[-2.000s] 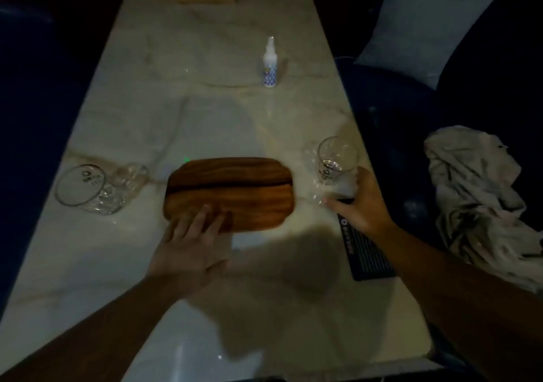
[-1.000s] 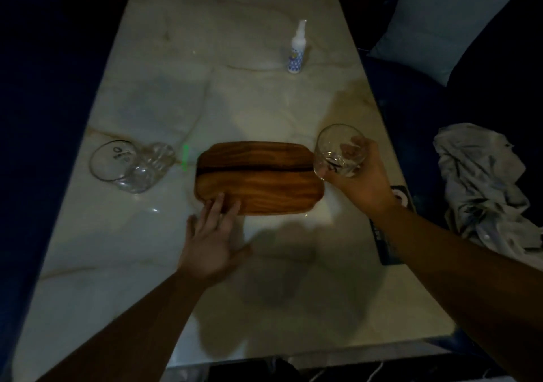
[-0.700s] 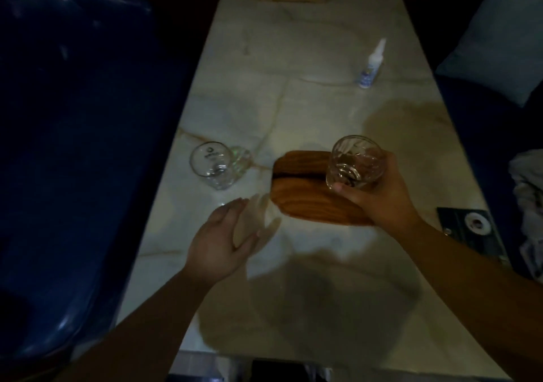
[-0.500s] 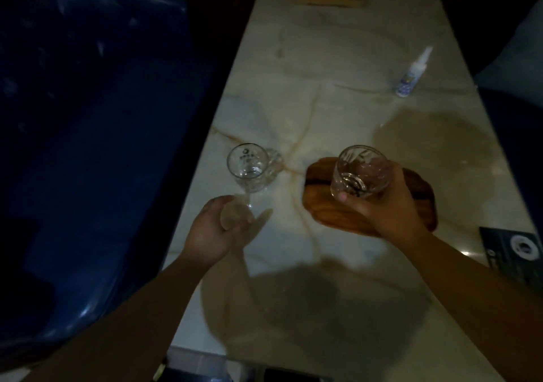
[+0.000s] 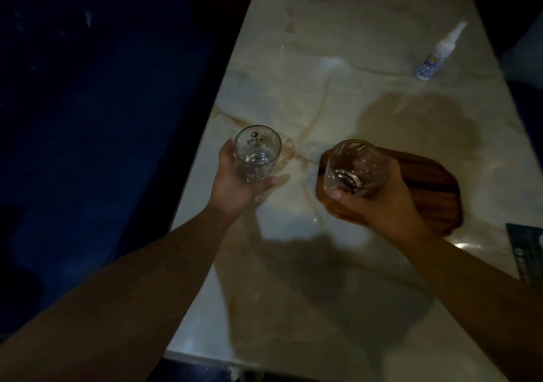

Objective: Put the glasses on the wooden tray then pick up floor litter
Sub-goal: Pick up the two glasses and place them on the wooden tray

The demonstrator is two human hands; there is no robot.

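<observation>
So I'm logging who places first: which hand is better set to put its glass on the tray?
Right. The right hand holds its glass over the wooden tray; the left hand holds its glass beside the tray.

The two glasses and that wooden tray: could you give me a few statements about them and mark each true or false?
1. Each hand holds a glass. True: the left hand grips the left glass and the right hand grips the right glass.
2. The left glass is over the wooden tray. False: it is beside the tray, over the marble table near its left edge.
3. The right glass is over the tray's left end. True.
4. The small spray bottle stands on the tray. False: it stands on the table, further away and to the right.
5. A glass is lying on its side on the table. False: both are in the person's hands.
</observation>
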